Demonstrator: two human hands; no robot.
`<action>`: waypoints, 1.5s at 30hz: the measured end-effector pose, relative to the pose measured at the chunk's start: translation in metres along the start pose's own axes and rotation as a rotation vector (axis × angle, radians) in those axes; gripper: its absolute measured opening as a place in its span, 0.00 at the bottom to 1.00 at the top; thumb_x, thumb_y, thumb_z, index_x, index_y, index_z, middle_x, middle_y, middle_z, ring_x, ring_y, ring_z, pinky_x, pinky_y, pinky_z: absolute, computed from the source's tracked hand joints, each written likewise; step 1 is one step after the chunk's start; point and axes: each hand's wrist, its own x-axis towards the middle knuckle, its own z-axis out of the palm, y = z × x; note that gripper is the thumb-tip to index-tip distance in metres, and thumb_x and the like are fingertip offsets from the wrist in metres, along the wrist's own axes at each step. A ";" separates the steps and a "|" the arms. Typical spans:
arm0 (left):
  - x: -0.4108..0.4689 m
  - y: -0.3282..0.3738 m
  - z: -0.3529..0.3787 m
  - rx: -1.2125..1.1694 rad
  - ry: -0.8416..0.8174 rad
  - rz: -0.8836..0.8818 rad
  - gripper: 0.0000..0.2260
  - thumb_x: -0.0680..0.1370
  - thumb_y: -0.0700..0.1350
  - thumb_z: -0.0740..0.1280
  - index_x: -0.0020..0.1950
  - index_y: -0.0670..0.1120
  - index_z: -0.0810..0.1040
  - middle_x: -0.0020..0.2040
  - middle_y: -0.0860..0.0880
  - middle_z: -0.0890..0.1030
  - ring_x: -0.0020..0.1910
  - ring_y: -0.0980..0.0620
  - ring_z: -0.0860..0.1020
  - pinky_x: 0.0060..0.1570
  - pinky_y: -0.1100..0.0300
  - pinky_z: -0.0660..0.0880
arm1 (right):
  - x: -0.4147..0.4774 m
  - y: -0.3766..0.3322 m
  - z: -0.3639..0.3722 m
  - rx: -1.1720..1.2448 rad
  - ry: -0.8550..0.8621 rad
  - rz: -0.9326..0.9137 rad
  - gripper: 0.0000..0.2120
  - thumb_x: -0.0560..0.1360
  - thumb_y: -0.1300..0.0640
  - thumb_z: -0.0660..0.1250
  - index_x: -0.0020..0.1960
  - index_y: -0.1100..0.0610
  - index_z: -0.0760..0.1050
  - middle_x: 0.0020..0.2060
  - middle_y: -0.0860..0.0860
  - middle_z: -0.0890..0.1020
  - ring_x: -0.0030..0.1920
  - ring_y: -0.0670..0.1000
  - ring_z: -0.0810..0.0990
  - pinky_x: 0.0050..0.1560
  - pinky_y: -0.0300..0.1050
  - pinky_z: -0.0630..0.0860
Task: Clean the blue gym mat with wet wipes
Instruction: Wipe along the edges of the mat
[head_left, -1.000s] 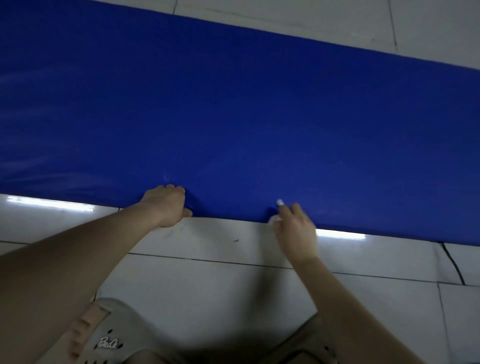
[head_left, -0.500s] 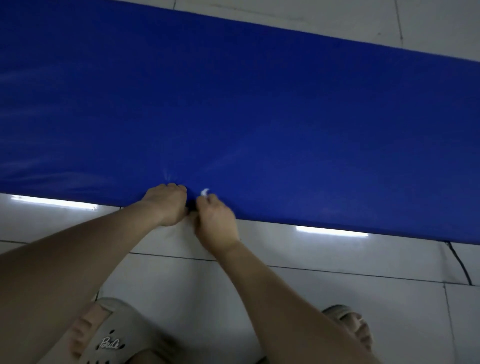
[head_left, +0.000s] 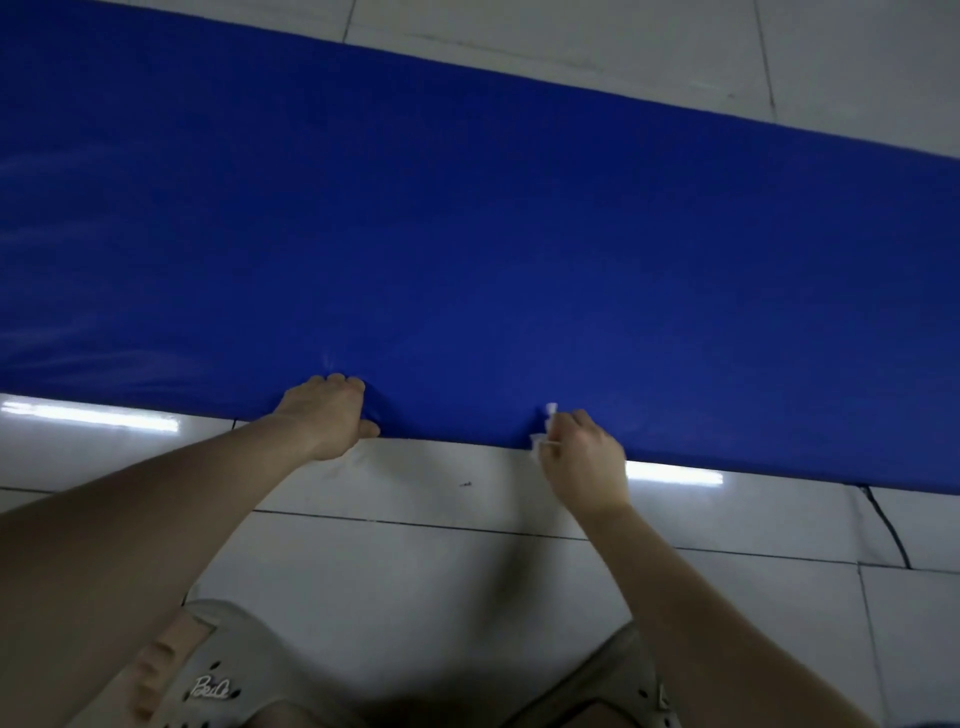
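A long blue gym mat (head_left: 493, 234) lies across the white tiled floor. My left hand (head_left: 327, 415) grips the mat's near edge, fingers curled over the top and thumb under it. To its right, my right hand (head_left: 582, 457) holds a small crumpled white wet wipe (head_left: 545, 428) against the same near edge. Most of the wipe is hidden inside the hand.
White floor tiles (head_left: 426, 561) with dark grout lines lie in front of the mat and beyond it. My feet in pale clogs (head_left: 208, 680) stand at the bottom. A small dark speck (head_left: 466, 484) sits on the tile between my hands.
My right hand slid the wipe left along the mat's near edge until it met the left hand, then back to the right. The left hand kept its grip.
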 end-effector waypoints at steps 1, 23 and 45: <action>-0.001 0.000 0.001 0.001 0.008 0.003 0.22 0.81 0.61 0.63 0.66 0.46 0.71 0.62 0.46 0.74 0.59 0.46 0.73 0.54 0.54 0.72 | -0.001 0.013 -0.003 -0.019 -0.016 0.051 0.08 0.75 0.57 0.69 0.47 0.62 0.78 0.39 0.57 0.78 0.36 0.62 0.79 0.33 0.46 0.67; -0.073 -0.118 0.013 0.410 0.264 0.062 0.07 0.84 0.46 0.59 0.57 0.50 0.76 0.46 0.54 0.73 0.41 0.54 0.70 0.37 0.59 0.64 | -0.031 -0.034 0.012 0.394 -0.124 0.101 0.02 0.80 0.56 0.63 0.49 0.53 0.73 0.48 0.52 0.80 0.42 0.51 0.78 0.41 0.43 0.72; 0.017 -0.019 -0.017 -0.161 -0.180 -0.125 0.24 0.73 0.66 0.73 0.53 0.49 0.69 0.59 0.46 0.70 0.53 0.46 0.74 0.52 0.53 0.75 | -0.012 -0.034 0.016 0.206 0.023 0.264 0.13 0.79 0.48 0.67 0.41 0.55 0.71 0.38 0.52 0.75 0.40 0.59 0.79 0.37 0.44 0.62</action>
